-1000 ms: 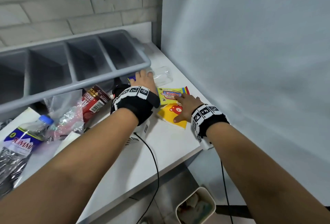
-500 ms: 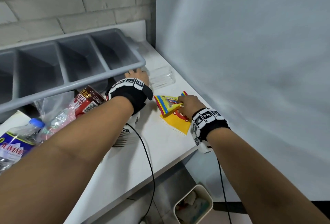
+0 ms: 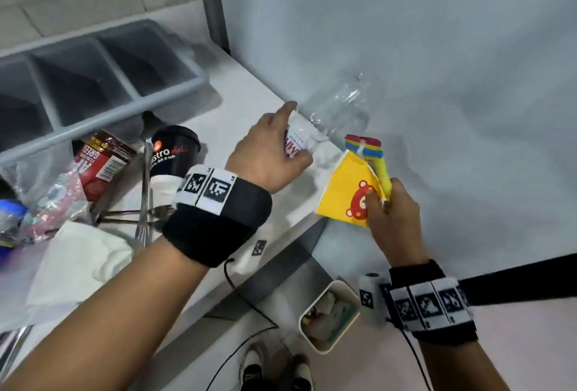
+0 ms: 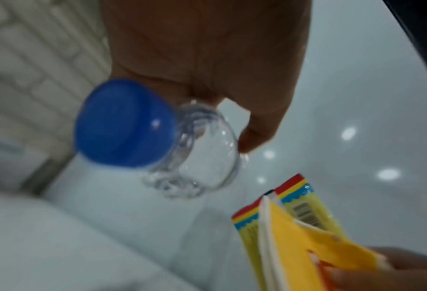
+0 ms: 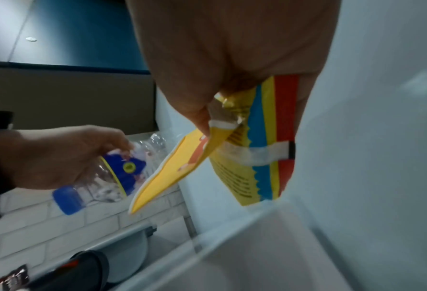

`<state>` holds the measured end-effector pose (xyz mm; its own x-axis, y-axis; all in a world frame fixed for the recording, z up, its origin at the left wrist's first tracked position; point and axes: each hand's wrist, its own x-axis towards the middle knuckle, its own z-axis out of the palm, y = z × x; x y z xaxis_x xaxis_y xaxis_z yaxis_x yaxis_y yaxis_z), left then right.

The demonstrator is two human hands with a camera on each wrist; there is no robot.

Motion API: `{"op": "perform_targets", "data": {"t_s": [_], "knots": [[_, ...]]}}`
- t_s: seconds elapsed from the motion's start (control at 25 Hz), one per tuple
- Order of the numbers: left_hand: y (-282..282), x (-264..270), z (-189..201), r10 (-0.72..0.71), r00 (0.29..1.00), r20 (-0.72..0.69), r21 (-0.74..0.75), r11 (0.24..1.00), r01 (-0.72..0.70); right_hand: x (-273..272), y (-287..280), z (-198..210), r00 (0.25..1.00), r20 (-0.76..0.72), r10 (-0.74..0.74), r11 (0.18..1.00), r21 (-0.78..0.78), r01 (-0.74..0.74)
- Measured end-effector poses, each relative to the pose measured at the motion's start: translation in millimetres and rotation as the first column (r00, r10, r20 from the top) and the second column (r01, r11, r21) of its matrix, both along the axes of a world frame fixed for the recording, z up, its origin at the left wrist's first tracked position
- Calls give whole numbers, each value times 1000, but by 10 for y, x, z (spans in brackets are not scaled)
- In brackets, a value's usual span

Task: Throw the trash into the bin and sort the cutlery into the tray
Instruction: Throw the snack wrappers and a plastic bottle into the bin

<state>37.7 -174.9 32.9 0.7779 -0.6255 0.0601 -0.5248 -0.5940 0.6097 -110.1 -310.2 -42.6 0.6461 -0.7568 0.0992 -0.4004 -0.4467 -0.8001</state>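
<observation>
Clear, glossy, crinkled plastic bottle (image 3: 338,103) with smooth blue plastic cap (image 4: 124,123). Thin yellow paper napkin (image 3: 346,192), matt. Shiny striped foil-like wrapper (image 5: 264,149) beside napkin. Matt grey plastic tray (image 3: 103,78). Smooth white surface (image 3: 246,103). Shiny metal cutlery (image 3: 142,200) left of napkin. Glossy black cup (image 3: 175,150).

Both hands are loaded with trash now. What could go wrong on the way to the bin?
The right hand pinches two flat pieces, the yellow bear paper and the striped wrapper, at one edge; one could slip out. The bin is small and part full, so the clear bottle in the left hand may miss.
</observation>
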Motion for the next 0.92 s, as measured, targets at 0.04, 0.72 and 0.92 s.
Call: {"op": "perform_targets", "data": {"t_s": [0.04,0.72,0.92], "knots": [[19,-212,-106,-40,996,-84,-61,998,35,-176,8,-128,999,-3,-45,998,48,45],[-391,-1511,-4819,144,758,-636,507,818,270,-1256,143,-4473,738,-639,-216,681,443,583],[-638,-1615,-6072,95,799,-594,558,764,324,-1151,97,-5721,711,-678,-187,644,463,610]]}}
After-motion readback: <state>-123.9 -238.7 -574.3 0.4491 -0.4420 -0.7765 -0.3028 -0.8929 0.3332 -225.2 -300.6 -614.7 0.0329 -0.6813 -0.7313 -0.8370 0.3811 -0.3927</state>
